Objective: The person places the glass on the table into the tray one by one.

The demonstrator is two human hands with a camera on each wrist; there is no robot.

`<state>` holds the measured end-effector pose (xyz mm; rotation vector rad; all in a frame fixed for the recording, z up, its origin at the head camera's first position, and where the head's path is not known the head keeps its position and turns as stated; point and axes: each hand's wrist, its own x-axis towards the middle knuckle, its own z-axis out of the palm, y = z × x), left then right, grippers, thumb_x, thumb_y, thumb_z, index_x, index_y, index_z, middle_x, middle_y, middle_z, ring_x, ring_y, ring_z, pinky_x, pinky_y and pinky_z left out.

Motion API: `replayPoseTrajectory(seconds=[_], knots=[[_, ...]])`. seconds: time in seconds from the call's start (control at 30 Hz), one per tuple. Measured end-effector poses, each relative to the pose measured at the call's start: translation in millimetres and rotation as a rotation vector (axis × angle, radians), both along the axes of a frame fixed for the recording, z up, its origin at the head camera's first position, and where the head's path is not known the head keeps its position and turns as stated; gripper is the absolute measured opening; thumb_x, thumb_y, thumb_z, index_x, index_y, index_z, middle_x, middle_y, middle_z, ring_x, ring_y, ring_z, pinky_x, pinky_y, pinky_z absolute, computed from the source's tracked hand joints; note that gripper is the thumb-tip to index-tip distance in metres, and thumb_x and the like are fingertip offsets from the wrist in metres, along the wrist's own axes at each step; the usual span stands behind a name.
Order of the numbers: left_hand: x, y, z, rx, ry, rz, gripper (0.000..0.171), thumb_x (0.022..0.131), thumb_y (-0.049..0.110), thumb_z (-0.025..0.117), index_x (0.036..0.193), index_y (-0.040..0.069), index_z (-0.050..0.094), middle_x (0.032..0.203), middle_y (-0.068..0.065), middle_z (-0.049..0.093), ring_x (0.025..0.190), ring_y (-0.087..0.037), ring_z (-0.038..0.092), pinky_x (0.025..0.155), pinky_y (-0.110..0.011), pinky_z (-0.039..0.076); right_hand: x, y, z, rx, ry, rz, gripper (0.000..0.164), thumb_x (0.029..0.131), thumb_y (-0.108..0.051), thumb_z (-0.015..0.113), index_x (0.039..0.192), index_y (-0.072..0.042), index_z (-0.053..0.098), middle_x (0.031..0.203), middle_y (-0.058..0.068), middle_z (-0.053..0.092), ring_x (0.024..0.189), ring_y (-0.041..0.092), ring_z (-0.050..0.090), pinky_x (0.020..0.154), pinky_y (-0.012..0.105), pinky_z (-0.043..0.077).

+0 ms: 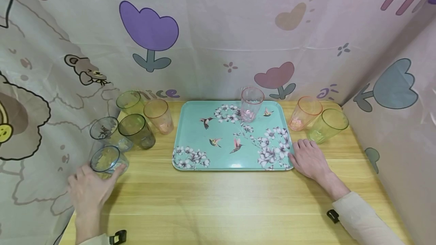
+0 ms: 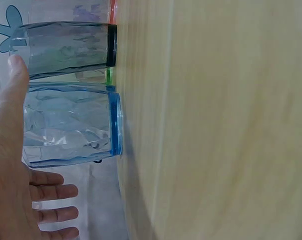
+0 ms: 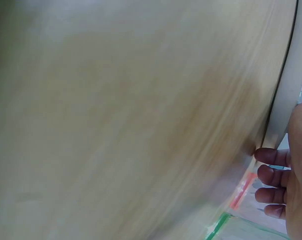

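Note:
At the left of the table my left hand (image 1: 89, 188) is spread, its straight fingers and thumb on either side of a clear glass with a blue rim (image 1: 108, 160). In the left wrist view the blue-tinted glass (image 2: 71, 125) stands between thumb and fingers; whether they touch it I cannot tell. My right hand (image 1: 310, 158) rests at the right edge of a mint-green tray (image 1: 190, 131) with flowers and birds, its fingers loosely bent and holding nothing. A pink-rimmed glass (image 1: 250, 105) stands upright at the tray's back right.
Left of the tray stand a dark grey glass (image 1: 141, 133), an orange-pink glass (image 1: 160, 118), a yellow-green glass (image 1: 131, 105) and another bluish glass (image 1: 109, 133). On the right are an orange glass (image 1: 304, 114) and a yellow-green glass (image 1: 327, 126). Printed curtains (image 1: 211, 22) hang around the table.

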<state>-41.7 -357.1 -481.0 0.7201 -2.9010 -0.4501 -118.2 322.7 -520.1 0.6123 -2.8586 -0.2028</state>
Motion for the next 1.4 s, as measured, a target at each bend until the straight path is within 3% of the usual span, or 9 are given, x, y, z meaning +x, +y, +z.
replayPoseTrajectory(seconds=[0.27,0.5,0.63,0.87,1.13,1.4], knots=[[-1.2,-10.8,-6.9,-0.04,0.055,-0.074,0.118,0.083,0.079,0.066,0.129,-0.027,0.045,0.12,-0.052,0.051,0.105,-0.069,0.046,0.091,-0.071,0.038,0.1,-0.4,-0.4,-0.006,0.011,0.004,0.037,0.099,-0.036,0.06,0.094,0.001,0.057,0.088,0.017,0.06,0.092,0.039,0.061,0.083,0.05,0.045],[-2.4,-22.3,-5.7,0.015,-0.085,-0.071,0.121,0.087,0.082,0.058,0.134,-0.027,0.04,0.125,-0.05,0.046,0.109,-0.067,0.043,0.093,-0.07,0.037,0.0,-0.5,-0.1,-0.006,0.018,0.011,0.037,0.099,-0.036,0.06,0.094,0.001,0.058,0.088,0.017,0.061,0.093,0.039,0.061,0.082,0.05,0.045],[-3.9,-27.0,-7.5,0.04,-0.136,-0.068,0.121,0.088,0.083,0.056,0.135,-0.027,0.039,0.126,-0.049,0.045,0.111,-0.067,0.043,0.091,-0.071,0.039,0.0,-0.5,-0.4,-0.004,0.018,0.012,0.037,0.099,-0.036,0.06,0.094,0.001,0.057,0.088,0.017,0.06,0.092,0.039,0.061,0.082,0.05,0.045],[-7.6,-29.2,-8.2,0.078,-0.186,-0.07,0.128,0.089,0.083,0.055,0.149,-0.026,0.027,0.136,-0.051,0.04,0.122,-0.072,0.039,0.098,-0.076,0.037,0.7,-1.1,0.0,-0.009,0.007,0.005,0.038,0.099,-0.036,0.06,0.095,0.001,0.058,0.089,0.018,0.061,0.094,0.039,0.062,0.084,0.051,0.045],[-9.3,-25.5,-8.3,0.067,-0.138,-0.087,0.121,0.088,0.081,0.06,0.137,-0.029,0.039,0.125,-0.049,0.048,0.112,-0.07,0.047,0.089,-0.072,0.041,0.5,-0.7,-0.5,-0.012,0.01,0.004,0.038,0.099,-0.036,0.06,0.095,0.001,0.058,0.089,0.017,0.061,0.094,0.039,0.062,0.084,0.051,0.046],[-10.0,-23.2,-9.7,0.063,-0.042,-0.105,0.108,0.088,0.075,0.065,0.124,-0.026,0.051,0.119,-0.051,0.055,0.104,-0.068,0.055,0.08,-0.067,0.045,-0.9,0.0,-1.3,-0.015,0.013,0.007,0.037,0.099,-0.036,0.06,0.093,0.001,0.057,0.088,0.017,0.061,0.094,0.039,0.062,0.084,0.051,0.046]])
